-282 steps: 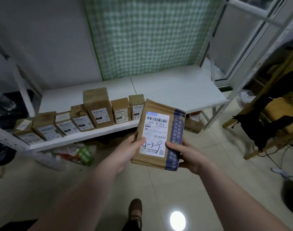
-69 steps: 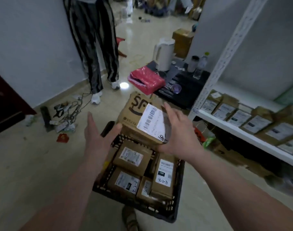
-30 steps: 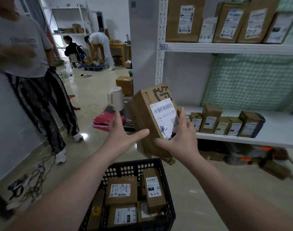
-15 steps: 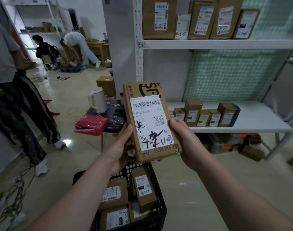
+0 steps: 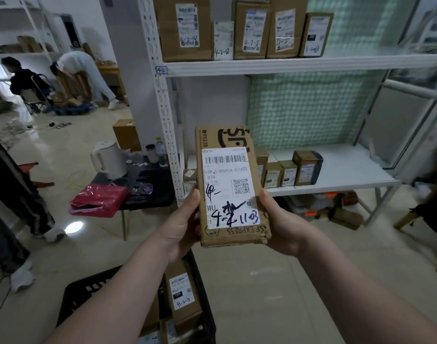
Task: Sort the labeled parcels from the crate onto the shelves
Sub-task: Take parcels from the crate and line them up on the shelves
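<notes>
I hold a brown cardboard parcel [image 5: 231,187] upright in front of me, its white label with barcode and handwritten marks facing me. My left hand [image 5: 181,224] grips its left edge and my right hand [image 5: 279,219] grips its right edge. Below my left forearm sits the black crate [image 5: 88,294] with more labeled parcels [image 5: 182,294] inside. The white upper shelf [image 5: 299,67], tagged 4-2, carries several labeled boxes [image 5: 185,28]. The lower shelf [image 5: 349,170] holds a row of small boxes [image 5: 307,167], partly hidden by the parcel.
A low dark table [image 5: 148,189] at the left carries a white kettle [image 5: 108,160], bottles and a red bag [image 5: 98,199]. A person's striped trouser leg [image 5: 11,194] stands at the far left; other people bend over at the back. Clutter lies under the lower shelf.
The view has drifted slightly right and closer to the shelves. The parcel stays upright in both hands with its label toward me; less of the crate shows.
</notes>
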Demonstrator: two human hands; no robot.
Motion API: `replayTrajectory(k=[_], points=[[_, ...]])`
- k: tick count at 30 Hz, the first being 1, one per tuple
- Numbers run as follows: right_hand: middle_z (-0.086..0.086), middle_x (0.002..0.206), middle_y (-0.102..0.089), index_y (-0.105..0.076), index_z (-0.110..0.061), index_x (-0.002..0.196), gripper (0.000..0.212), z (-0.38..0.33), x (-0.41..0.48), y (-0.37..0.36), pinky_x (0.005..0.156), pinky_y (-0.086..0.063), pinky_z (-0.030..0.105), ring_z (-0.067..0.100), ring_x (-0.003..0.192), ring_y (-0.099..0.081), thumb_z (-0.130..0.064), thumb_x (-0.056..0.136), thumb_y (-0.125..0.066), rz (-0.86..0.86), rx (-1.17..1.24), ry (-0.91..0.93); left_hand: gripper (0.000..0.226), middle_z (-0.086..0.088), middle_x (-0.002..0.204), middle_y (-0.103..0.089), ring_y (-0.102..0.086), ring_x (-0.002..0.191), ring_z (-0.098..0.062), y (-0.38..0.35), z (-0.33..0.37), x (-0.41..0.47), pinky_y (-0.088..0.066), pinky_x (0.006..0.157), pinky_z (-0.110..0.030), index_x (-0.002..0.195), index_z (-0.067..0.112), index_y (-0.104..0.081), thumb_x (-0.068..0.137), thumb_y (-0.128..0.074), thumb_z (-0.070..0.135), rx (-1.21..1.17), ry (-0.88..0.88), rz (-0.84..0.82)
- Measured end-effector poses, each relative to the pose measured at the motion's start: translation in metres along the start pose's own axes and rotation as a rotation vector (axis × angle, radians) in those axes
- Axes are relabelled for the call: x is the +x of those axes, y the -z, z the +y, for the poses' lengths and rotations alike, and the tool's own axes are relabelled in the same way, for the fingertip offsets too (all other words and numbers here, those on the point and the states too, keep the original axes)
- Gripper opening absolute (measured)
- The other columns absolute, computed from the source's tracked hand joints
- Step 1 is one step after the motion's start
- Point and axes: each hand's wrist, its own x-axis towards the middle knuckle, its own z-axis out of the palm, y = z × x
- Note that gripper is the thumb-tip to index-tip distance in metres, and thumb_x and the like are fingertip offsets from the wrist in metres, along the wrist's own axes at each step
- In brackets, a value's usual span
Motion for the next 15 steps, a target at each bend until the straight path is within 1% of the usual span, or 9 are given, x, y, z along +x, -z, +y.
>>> replayTrajectory(k=[1, 2, 3, 5, 7, 9, 10, 12, 15], points=[[-0.001, 0.124, -0.069, -0.059, -0.039, 0.131, 0.093, -0.003, -0.003, 0.009, 0.08, -0.056, 0.031, 0.017, 0.112, -0.067, -0.082, 0.049, -0.073, -0.021, -0.025, -0.002, 0.095, -0.011, 0.117, -0.043, -0.042, 0.1, -0.03, -0.008, 0.0, 0.008, -0.034, 0.091, -0.046, 0.101, 0.017, -0.062, 0.03, -0.079, 0.077, 0.002, 0.007, -0.004], [-0.003, 0.122, -0.07, -0.068, -0.042, 0.119, 0.081, -0.007, -0.006, 0.019, 0.081, -0.056, 0.03, 0.015, 0.11, -0.067, -0.085, 0.05, -0.069, -0.034, -0.047, -0.005, 0.094, -0.012, 0.115, -0.049, -0.049, 0.097, -0.031, -0.016, -0.001, 0.016, -0.037, 0.088, -0.042, 0.1, 0.017, -0.063, 0.03, -0.078, 0.078, 0.02, 0.007, -0.011], [-0.004, 0.122, -0.07, -0.071, -0.044, 0.113, 0.077, -0.01, -0.01, 0.03, 0.086, -0.054, 0.033, 0.016, 0.112, -0.066, -0.087, 0.049, -0.067, -0.036, -0.068, -0.006, 0.091, -0.012, 0.115, -0.06, -0.059, 0.094, -0.03, -0.024, -0.001, 0.024, -0.045, 0.083, -0.038, 0.097, 0.018, -0.067, 0.031, -0.076, 0.079, 0.042, -0.001, -0.027], [-0.002, 0.126, -0.068, -0.07, -0.045, 0.114, 0.08, -0.017, -0.016, 0.051, 0.104, -0.044, 0.047, 0.023, 0.12, -0.061, -0.089, 0.048, -0.065, -0.02, -0.099, 0.01, 0.081, -0.005, 0.115, -0.069, -0.069, 0.097, -0.022, -0.042, 0.001, 0.039, -0.053, 0.074, -0.034, 0.098, 0.027, -0.075, 0.039, -0.071, 0.082, 0.072, -0.017, -0.061], [0.003, 0.129, -0.066, -0.065, -0.039, 0.123, 0.09, -0.028, -0.023, 0.071, 0.109, -0.036, 0.052, 0.03, 0.122, -0.056, -0.088, 0.047, -0.067, 0.022, -0.087, 0.038, 0.069, -0.002, 0.117, -0.069, -0.066, 0.106, -0.02, -0.063, 0.006, 0.055, -0.049, 0.085, -0.039, 0.104, 0.037, -0.072, 0.056, -0.059, 0.084, 0.098, -0.028, -0.071], [0.006, 0.132, -0.063, -0.056, -0.032, 0.134, 0.1, -0.041, -0.03, 0.089, 0.101, -0.043, 0.048, 0.031, 0.122, -0.056, -0.085, 0.051, -0.065, 0.072, -0.077, 0.051, 0.062, -0.001, 0.12, -0.068, -0.064, 0.11, -0.02, -0.085, 0.014, 0.071, -0.046, 0.091, -0.042, 0.11, 0.041, -0.068, 0.07, -0.045, 0.082, 0.131, -0.042, -0.091], [0.007, 0.135, -0.062, -0.052, -0.03, 0.138, 0.099, -0.049, -0.033, 0.098, 0.095, -0.046, 0.046, 0.031, 0.122, -0.057, -0.083, 0.055, -0.062, 0.09, -0.075, 0.061, 0.061, -0.001, 0.12, -0.068, -0.064, 0.11, -0.021, -0.096, 0.02, 0.079, -0.048, 0.091, -0.043, 0.112, 0.042, -0.067, 0.073, -0.041, 0.082, 0.154, -0.051, -0.103], [0.006, 0.138, -0.059, -0.048, -0.031, 0.14, 0.096, -0.064, -0.04, 0.117, 0.085, -0.051, 0.044, 0.032, 0.12, -0.06, -0.08, 0.06, -0.062, 0.123, -0.065, 0.095, 0.065, -0.001, 0.119, -0.068, -0.064, 0.11, -0.023, -0.117, 0.03, 0.096, -0.05, 0.091, -0.045, 0.112, 0.042, -0.067, 0.069, -0.042, 0.084, 0.217, -0.063, -0.112], [0.009, 0.138, -0.058, -0.05, -0.03, 0.139, 0.094, -0.083, -0.049, 0.146, 0.074, -0.057, 0.037, 0.028, 0.11, -0.067, -0.077, 0.058, -0.063, 0.151, -0.019, 0.101, 0.079, 0.0, 0.119, -0.068, -0.058, 0.117, -0.027, -0.146, 0.043, 0.121, -0.038, 0.104, -0.053, 0.111, 0.04, -0.068, 0.054, -0.05, 0.09, 0.31, -0.064, -0.042]])
